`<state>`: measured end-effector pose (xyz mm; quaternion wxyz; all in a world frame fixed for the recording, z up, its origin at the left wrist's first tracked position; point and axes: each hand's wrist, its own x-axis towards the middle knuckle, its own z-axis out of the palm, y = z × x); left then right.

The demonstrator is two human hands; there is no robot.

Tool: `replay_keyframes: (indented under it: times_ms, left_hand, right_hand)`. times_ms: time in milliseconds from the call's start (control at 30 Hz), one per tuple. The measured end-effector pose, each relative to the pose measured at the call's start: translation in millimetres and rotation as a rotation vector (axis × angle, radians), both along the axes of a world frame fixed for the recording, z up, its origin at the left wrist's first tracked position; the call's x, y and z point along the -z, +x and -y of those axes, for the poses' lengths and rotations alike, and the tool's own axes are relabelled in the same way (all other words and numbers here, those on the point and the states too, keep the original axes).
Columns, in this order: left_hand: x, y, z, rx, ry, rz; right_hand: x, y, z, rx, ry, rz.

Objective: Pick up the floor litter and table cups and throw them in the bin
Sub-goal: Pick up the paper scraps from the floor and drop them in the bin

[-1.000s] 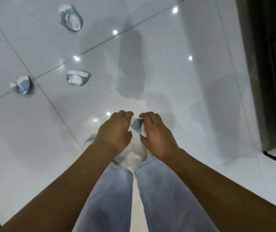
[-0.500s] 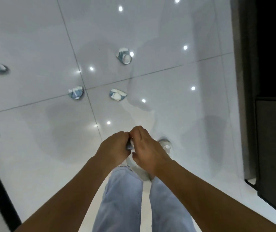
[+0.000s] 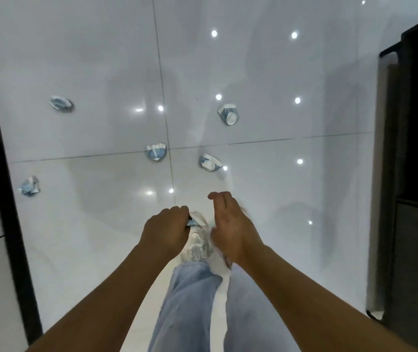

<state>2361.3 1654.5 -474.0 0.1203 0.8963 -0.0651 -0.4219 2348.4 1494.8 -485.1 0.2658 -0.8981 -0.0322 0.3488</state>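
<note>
Litter first: crumpled blue-and-white piece (image 3: 192, 222) pinched in curled fingers of left hand (image 3: 165, 231), only a sliver showing beside a white shoe (image 3: 197, 243). Shared between both hands a second ago, now passed to the left alone. Right hand (image 3: 230, 229) freed, fingers loosely curled round nothing, lifted ahead. Means one piece secured, a hand spare for the next.

Same head view, farther out on the glossy tiled floor (image 3: 266, 189): five more crumpled cups lying apart. Nearest cup (image 3: 210, 162) just ahead of the right hand, another (image 3: 156, 152) at the tile joint, one (image 3: 228, 114) beyond, two toward the left edge (image 3: 61, 103) (image 3: 29, 186). Dark cabinet (image 3: 416, 174) along the right edge. No bin in sight, nothing blocking the reach.
</note>
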Motion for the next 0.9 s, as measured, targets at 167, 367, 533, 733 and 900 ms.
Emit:
replay_keyframes:
  times_ms: [167,367,533,733,900]
  left_hand:
    - [1,14,-17,-0.117,0.031,-0.036]
    - [41,40,-18,-0.287,0.009,0.005]
    - [111,54,-20,-0.346,-0.01,0.037]
    - [217,61,-42,-0.351,-0.013,0.1]
    - [294,64,-56,-0.361,-0.061,0.105]
  right_hand:
    - [6,33,16,0.024,-0.072,-0.048]
    - [58,80,19,-0.102,-0.178,-0.042]
    - [135,106,5,-0.147,-0.203,-0.083]
    - [267,108,-10,-0.173,-0.295,-0.123]
    - [359,102,-16,-0.156,-0.362,-0.123]
